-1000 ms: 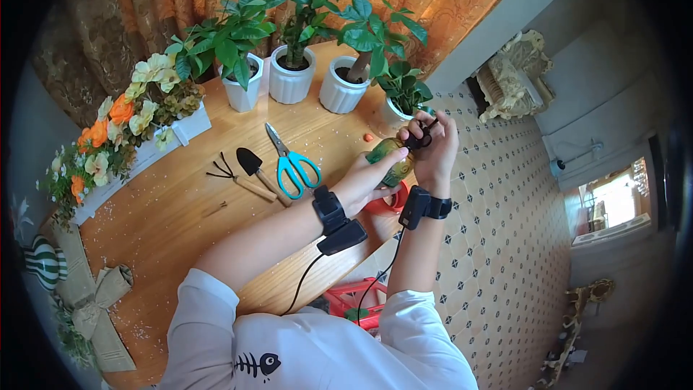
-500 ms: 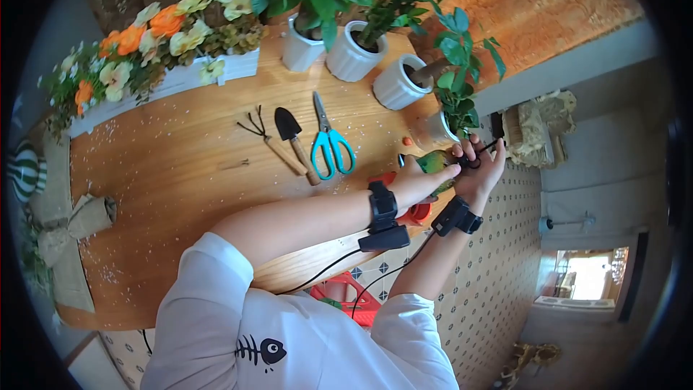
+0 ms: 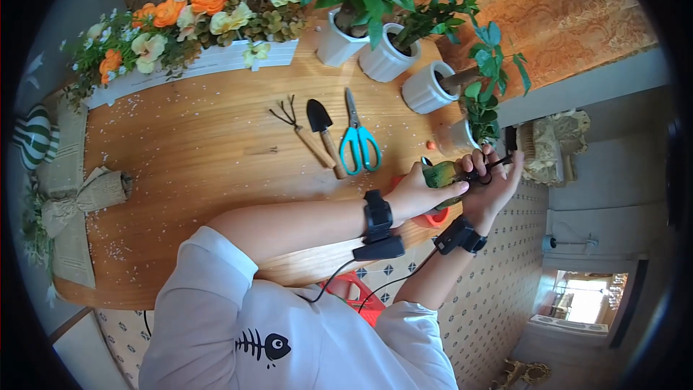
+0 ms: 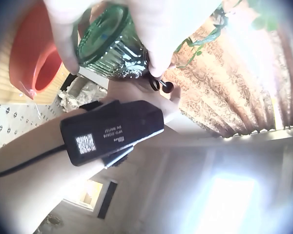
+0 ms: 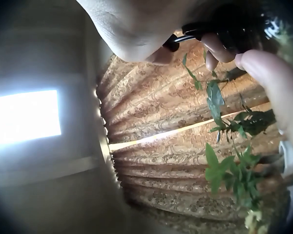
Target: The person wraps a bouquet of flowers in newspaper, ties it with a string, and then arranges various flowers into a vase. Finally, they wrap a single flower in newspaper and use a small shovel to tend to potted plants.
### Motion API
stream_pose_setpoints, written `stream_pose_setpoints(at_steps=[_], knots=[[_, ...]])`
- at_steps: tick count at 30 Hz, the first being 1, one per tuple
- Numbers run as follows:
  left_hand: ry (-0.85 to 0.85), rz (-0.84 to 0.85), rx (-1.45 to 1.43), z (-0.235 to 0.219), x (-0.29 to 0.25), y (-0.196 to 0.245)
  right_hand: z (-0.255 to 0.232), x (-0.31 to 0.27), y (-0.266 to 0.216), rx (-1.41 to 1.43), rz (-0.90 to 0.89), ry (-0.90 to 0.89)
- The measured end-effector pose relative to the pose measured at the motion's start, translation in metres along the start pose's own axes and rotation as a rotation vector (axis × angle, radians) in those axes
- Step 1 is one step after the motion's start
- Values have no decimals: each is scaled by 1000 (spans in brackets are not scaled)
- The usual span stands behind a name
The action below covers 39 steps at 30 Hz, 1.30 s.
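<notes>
A green glass spray bottle (image 3: 439, 175) with a black spray head (image 3: 479, 176) is held between both hands, over the table's right end. My left hand (image 3: 413, 195) grips the glass body, its thumb reaching toward the neck. In the left wrist view the ribbed green glass (image 4: 112, 44) sits between thumb and fingers. My right hand (image 3: 492, 191) holds the black spray head with curled fingers. The right wrist view shows the black head (image 5: 229, 29) in part, much of it dark. Close below the bottle lies a red ring-shaped thing (image 3: 433, 219).
Blue-handled scissors (image 3: 359, 146), a small trowel (image 3: 326, 137) and a hand rake (image 3: 307, 141) lie mid-table. White-potted plants (image 3: 427, 88) line the back edge, beside a flower box (image 3: 206, 65). A red stool (image 3: 354, 296) stands below the front edge. White specks dot the wood.
The head view has swung, so the tabletop and pots appear shifted and rotated. Both hands stay on the spray bottle, now farther right in the view.
</notes>
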<state>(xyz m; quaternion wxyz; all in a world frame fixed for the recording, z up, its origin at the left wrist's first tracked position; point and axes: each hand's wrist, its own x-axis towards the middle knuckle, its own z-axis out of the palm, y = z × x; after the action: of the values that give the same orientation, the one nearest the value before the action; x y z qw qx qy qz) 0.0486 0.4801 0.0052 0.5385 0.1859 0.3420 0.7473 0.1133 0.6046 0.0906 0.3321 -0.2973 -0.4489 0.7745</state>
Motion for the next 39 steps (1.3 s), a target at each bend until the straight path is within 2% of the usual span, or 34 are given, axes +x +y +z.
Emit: stream_pose_setpoints(at_steps=[2, 3, 4, 6, 8, 9, 11, 12, 13, 14, 16, 18, 19, 20, 22, 23, 24, 28, 30, 35, 38, 39], knots=[[105, -10, 190, -17, -25, 6, 19, -15, 16, -4, -3, -57], [66, -50, 346, -33, -36, 17, 31, -24, 24, -47, 34, -161], [64, -71, 427, -55, -41, 10, 41, -32, 34, -89, 67, -263], [8, -38, 479, -84, -73, 34, 56, -38, 63, -95, 48, -424], [-18, 8, 615, -104, -108, 61, 66, -42, 93, -126, 8, -681], [-46, 86, 523, -120, -119, 61, 85, -56, 103, -133, 56, -659], [29, 112, 755, -136, -151, 80, 105, -69, 124, -206, 153, -749], [60, 134, 875, -142, -163, 87, 113, -70, 133, -231, 92, -878], [110, 182, 874, -147, -174, 89, 119, -68, 151, -271, 56, -917], [155, 232, 869, -152, -184, 91, 128, -79, 152, -230, 121, -936], [174, 203, 945, -169, -201, 96, 137, -91, 159, -368, 68, -1008], [384, 287, 1194, -183, -213, 91, 138, -93, 164, -401, 27, -1055], [361, 284, 1197, -189, -218, 91, 138, -93, 171, -318, -103, -998], [410, 252, 1155, -194, -221, 92, 134, -88, 172, -320, -109, -983], [463, 220, 1109, -200, -220, 94, 121, -75, 171, -717, -218, -766], [484, 229, 1087, -201, -219, 96, 112, -64, 176, -1013, -491, -721], [513, 232, 1067, -204, -222, 97, 105, -59, 179, -1232, -624, -666], [557, 233, 1157, -204, -220, 97, 92, -46, 197, -1412, -699, -657], [495, 225, 1177, -200, -216, 99, 93, -42, 202, -1462, -718, -633], [494, 220, 1165, -195, -206, 102, 96, -33, 203, -1741, -740, -623], [455, 173, 1046, -191, -198, 106, 92, -36, 197, -1671, -775, -521], [464, 184, 1102, -194, -197, 104, 86, -33, 189, -1621, -765, -591]])
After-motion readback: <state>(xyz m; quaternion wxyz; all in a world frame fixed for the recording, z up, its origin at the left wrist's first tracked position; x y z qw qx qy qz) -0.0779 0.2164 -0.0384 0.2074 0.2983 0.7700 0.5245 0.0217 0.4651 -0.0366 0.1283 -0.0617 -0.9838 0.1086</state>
